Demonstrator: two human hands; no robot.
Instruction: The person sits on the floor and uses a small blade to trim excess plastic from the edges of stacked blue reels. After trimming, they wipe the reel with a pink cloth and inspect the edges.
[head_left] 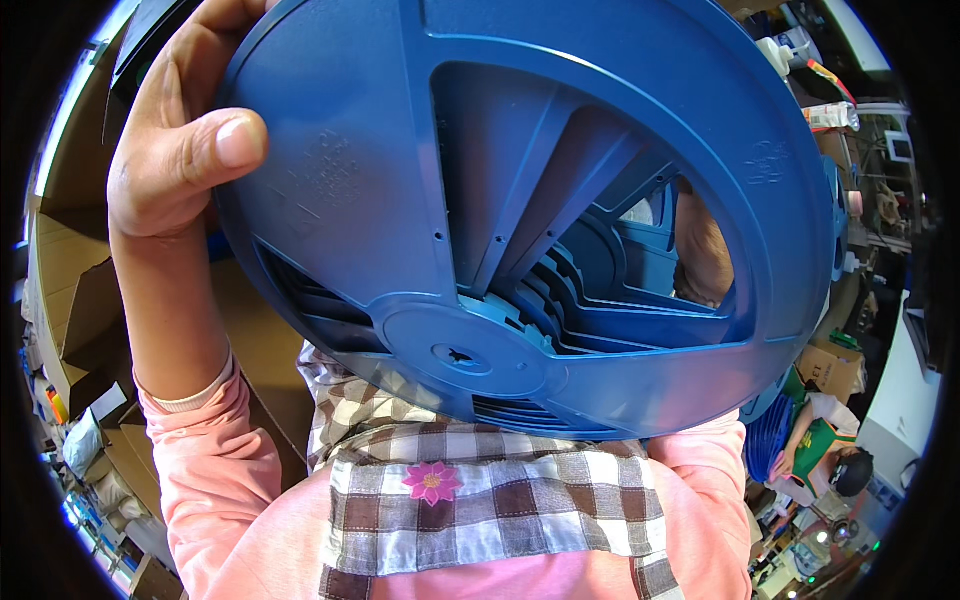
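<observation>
A large blue plastic reel (400, 130) with spokes and a round hub fills most of the view, held up close to the camera; more blue reels show stacked behind it through the gaps. My left hand (180, 140) grips its left rim, thumb pressed on the front face. My right hand (703, 250) shows only through an opening in the reel, at its right side behind the flange. Pink sleeves and a brown checked cloth (480, 500) with a pink flower lie below.
Cardboard boxes (70, 290) stand at the left. At the lower right another person (825, 440) in green bends over beside more blue reels (768, 440). A cardboard box (830, 370) sits nearby, and shelves with clutter (860, 130) run along the upper right.
</observation>
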